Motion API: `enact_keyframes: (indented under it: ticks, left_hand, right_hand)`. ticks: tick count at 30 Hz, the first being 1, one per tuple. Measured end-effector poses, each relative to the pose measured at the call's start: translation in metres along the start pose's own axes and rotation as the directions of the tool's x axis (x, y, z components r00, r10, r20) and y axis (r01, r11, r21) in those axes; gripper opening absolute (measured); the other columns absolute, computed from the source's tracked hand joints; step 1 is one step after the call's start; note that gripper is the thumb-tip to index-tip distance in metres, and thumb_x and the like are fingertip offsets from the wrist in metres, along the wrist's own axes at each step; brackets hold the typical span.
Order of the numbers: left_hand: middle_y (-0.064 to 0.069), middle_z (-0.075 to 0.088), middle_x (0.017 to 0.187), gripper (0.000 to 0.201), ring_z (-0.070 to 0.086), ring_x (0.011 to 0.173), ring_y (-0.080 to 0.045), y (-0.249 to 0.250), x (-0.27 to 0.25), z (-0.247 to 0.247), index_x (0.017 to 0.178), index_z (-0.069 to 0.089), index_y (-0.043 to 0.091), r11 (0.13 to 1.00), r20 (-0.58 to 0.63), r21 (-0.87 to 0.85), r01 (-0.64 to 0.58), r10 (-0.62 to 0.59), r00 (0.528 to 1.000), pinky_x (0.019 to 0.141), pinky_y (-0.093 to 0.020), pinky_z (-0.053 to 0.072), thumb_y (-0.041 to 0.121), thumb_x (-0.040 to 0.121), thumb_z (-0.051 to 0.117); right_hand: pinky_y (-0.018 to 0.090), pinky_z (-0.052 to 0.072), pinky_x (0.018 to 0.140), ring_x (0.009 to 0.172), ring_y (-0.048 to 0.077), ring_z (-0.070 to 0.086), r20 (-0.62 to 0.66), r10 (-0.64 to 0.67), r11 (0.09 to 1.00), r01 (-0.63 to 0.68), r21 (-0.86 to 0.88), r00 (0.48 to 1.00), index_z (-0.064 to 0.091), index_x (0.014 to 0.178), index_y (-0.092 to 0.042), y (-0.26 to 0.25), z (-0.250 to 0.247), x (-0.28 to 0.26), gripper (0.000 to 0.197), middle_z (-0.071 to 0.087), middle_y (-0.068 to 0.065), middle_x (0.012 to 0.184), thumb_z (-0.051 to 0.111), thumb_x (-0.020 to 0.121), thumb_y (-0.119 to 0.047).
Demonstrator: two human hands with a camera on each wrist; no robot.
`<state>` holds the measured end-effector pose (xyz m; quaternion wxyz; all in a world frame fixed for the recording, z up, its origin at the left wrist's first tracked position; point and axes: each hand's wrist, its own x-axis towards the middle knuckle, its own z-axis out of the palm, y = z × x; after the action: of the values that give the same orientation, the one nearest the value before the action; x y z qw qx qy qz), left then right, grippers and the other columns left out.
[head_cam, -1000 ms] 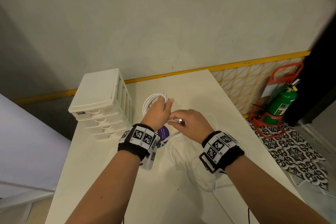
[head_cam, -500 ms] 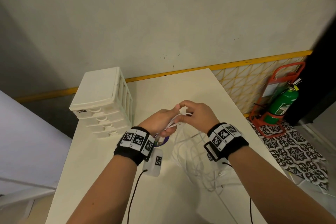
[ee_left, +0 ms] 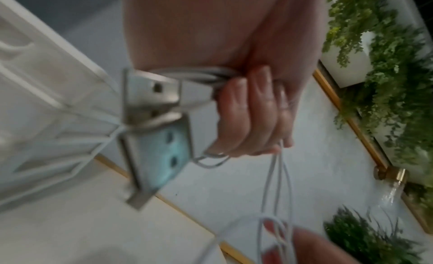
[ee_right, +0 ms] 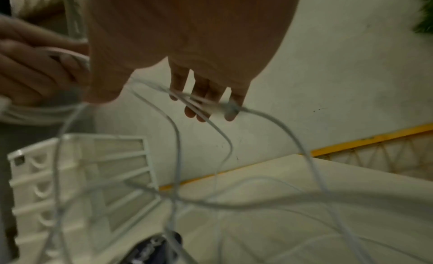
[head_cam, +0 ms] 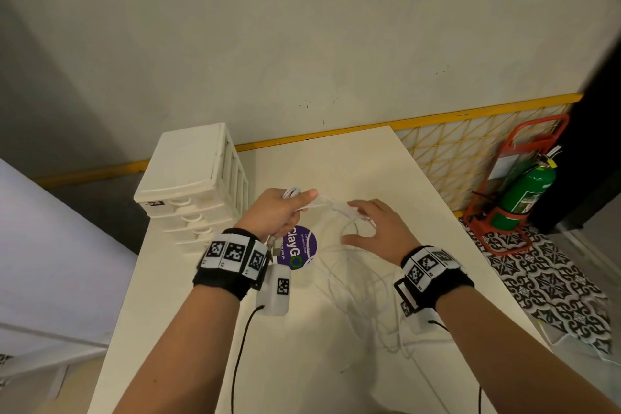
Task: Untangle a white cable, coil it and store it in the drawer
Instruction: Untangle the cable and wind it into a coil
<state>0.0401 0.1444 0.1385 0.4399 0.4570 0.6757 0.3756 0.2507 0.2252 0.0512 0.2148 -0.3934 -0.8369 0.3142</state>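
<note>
Left hand (head_cam: 280, 212) closed around a bundle of white cable (head_cam: 349, 279) loops above the table (head_cam: 336, 380), right hand (head_cam: 379, 228) held open, fingers (ee_right: 203, 93) spread with strands draped across them, loose cable trailing onto the near table, drawer unit (head_cam: 191, 185) stood far left, drawers shut.

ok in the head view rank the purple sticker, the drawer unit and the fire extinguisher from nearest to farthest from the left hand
From the left hand:
1. purple sticker, on the table just below the hand.
2. drawer unit, at the table's left edge.
3. fire extinguisher, on the floor, far right.
</note>
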Motion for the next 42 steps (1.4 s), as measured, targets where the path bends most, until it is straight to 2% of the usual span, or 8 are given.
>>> enact_keyframes:
  ticks: [4, 9, 13, 17, 22, 31, 36, 42]
  left_hand:
    - [0.003, 0.034, 0.041, 0.040, 0.026, 0.034, -0.011, 0.003, 0.001, 0.015, 0.068, 0.045, 0.010, 0.996, -0.014, -0.089, -0.029, 0.028, 1.000, 0.036, -0.019, 0.022, 0.040, 0.089, 0.061]
    - [0.005, 0.029, 0.041, 0.041, 0.024, 0.032, -0.009, 0.020, -0.007, 0.008, 0.057, 0.045, 0.016, 0.948, 0.041, -0.305, -0.095, 0.113, 0.993, 0.035, -0.017, 0.022, 0.035, 0.093, 0.056]
    - [0.007, 0.029, 0.038, 0.040, 0.023, 0.030, -0.008, 0.029, -0.010, -0.007, 0.061, 0.043, 0.014, 0.893, 0.020, -0.424, -0.150, 0.175, 0.984, 0.033, -0.015, 0.022, 0.033, 0.097, 0.048]
    - [0.007, 0.029, 0.039, 0.042, 0.023, 0.030, -0.008, 0.029, -0.009, -0.012, 0.059, 0.043, 0.015, 0.867, -0.077, -0.466, -0.176, 0.159, 0.984, 0.033, -0.017, 0.021, 0.035, 0.096, 0.049]
    - [0.005, 0.031, 0.040, 0.044, 0.024, 0.033, -0.011, 0.028, -0.007, -0.015, 0.056, 0.046, 0.017, 0.909, -0.173, -0.360, -0.210, 0.156, 0.972, 0.035, -0.019, 0.021, 0.037, 0.094, 0.053]
    - [0.004, 0.031, 0.042, 0.043, 0.024, 0.035, -0.011, 0.032, -0.011, 0.001, 0.055, 0.047, 0.018, 0.909, -0.146, -0.356, -0.215, 0.173, 0.974, 0.036, -0.019, 0.022, 0.035, 0.094, 0.054]
    - [0.009, 0.033, 0.041, 0.034, 0.025, 0.033, -0.007, 0.033, -0.009, -0.011, 0.065, 0.050, 0.016, 0.859, -0.221, -0.459, -0.228, 0.139, 0.965, 0.034, -0.018, 0.020, 0.035, 0.093, 0.055]
    - [0.009, 0.036, 0.040, 0.030, 0.028, 0.034, -0.006, 0.030, -0.008, -0.028, 0.070, 0.048, 0.016, 0.815, -0.367, -0.515, -0.267, 0.072, 0.927, 0.034, -0.019, 0.019, 0.031, 0.095, 0.052]
  right_hand:
    - [0.019, 0.044, 0.092, 0.103, 0.006, 0.055, -0.103, -0.072, 0.975, 0.092, 0.203, 0.992, 0.053, 0.121, -0.025, -0.036, 0.003, 0.010, 0.055, 0.057, -0.006, 0.113, 0.071, 0.074, -0.045]
    - [0.040, 0.050, 0.074, 0.082, 0.021, 0.060, -0.201, -0.043, 0.998, 0.051, 0.032, 0.979, 0.059, 0.084, -0.018, -0.035, 0.012, 0.021, 0.029, 0.064, 0.001, 0.084, 0.045, 0.078, -0.043]
    - [0.042, 0.041, 0.086, 0.092, 0.031, 0.058, -0.275, -0.004, 0.983, -0.046, -0.178, 0.962, 0.063, 0.092, -0.019, -0.019, 0.004, 0.026, 0.029, 0.062, 0.006, 0.094, 0.049, 0.071, -0.033]
    - [0.047, 0.027, 0.105, 0.111, 0.022, 0.049, -0.311, -0.033, 0.992, -0.008, -0.129, 0.950, 0.055, 0.116, -0.025, -0.020, -0.009, 0.031, 0.040, 0.057, 0.002, 0.116, 0.066, 0.078, -0.033]
    - [0.053, 0.034, 0.101, 0.097, 0.020, 0.057, -0.377, -0.088, 0.995, 0.063, -0.077, 0.922, 0.066, 0.091, -0.025, -0.033, -0.015, 0.029, 0.031, 0.067, -0.004, 0.096, 0.047, 0.082, -0.047]
    - [0.039, 0.042, 0.087, 0.096, 0.027, 0.053, -0.432, 0.165, 0.986, -0.155, 0.059, 0.887, 0.066, 0.079, -0.014, -0.039, 0.002, 0.027, 0.025, 0.058, 0.007, 0.100, 0.070, 0.075, -0.039]
    - [0.040, 0.041, 0.085, 0.095, 0.028, 0.052, -0.432, 0.197, 0.965, -0.253, -0.074, 0.880, 0.063, 0.089, -0.016, -0.023, 0.009, 0.018, 0.025, 0.055, 0.009, 0.102, 0.069, 0.075, -0.036]
    - [0.035, 0.051, 0.067, 0.072, 0.027, 0.062, -0.467, 0.258, 0.963, -0.187, 0.193, 0.846, 0.054, 0.089, -0.014, -0.005, 0.002, 0.009, 0.018, 0.060, 0.005, 0.088, 0.067, 0.081, -0.022]
